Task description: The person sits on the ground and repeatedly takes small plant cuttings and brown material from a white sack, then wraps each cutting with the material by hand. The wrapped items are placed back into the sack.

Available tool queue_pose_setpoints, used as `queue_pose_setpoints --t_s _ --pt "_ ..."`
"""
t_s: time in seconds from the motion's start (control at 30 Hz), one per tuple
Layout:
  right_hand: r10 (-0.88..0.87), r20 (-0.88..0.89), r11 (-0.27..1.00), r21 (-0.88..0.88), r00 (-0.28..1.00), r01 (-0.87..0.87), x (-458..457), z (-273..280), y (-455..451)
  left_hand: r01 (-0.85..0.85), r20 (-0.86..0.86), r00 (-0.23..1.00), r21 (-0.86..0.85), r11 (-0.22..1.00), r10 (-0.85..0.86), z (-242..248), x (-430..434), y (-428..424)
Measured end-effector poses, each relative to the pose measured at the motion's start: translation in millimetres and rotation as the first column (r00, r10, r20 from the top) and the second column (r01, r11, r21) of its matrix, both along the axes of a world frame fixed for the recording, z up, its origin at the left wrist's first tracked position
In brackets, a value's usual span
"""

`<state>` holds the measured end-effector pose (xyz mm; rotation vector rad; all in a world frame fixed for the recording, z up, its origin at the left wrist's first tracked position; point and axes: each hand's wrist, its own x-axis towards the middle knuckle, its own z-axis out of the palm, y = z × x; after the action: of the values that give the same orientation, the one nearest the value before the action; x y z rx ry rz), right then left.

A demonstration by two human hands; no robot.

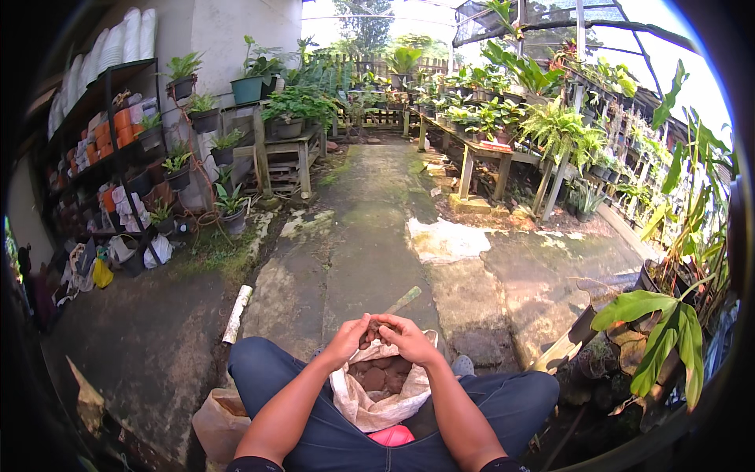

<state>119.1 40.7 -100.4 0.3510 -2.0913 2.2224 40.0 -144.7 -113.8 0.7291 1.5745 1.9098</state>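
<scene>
My left hand (349, 341) and my right hand (411, 339) meet above an open woven sack (386, 416), their fingers curled around a dark brown lump of soil or clay (373, 331). Inside the sack, between my knees, lie several reddish-brown lumps (374, 379). The rolled-down whitish rim of the sack surrounds them. Just beyond my hands, a green-tipped flat tool or strip (405, 299) shows, its lower end hidden behind my fingers. A pink object (391, 435) lies between the sack and my lap.
A translucent plastic bag or container (221, 422) stands by my left leg. A whitish tube (238, 314) lies on the concrete floor (377, 236). Shelves with pots (112, 133) stand at left, wooden plant benches (466, 141) farther ahead. A large-leaved plant (660, 330) is close at right.
</scene>
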Motion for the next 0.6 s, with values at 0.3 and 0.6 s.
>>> queue_pose_setpoints --t_s 0.3,0.6 --pt "-0.057 0.051 0.997 0.052 0.997 0.054 1 -2 -4 0.075 -0.135 0.988 0.005 0.997 -0.074 -10 -4 0" --pt "-0.184 0.002 0.938 0.300 0.983 0.175 1 -17 -14 0.011 -0.213 0.976 -0.120 0.993 -0.036 -10 -3 -4"
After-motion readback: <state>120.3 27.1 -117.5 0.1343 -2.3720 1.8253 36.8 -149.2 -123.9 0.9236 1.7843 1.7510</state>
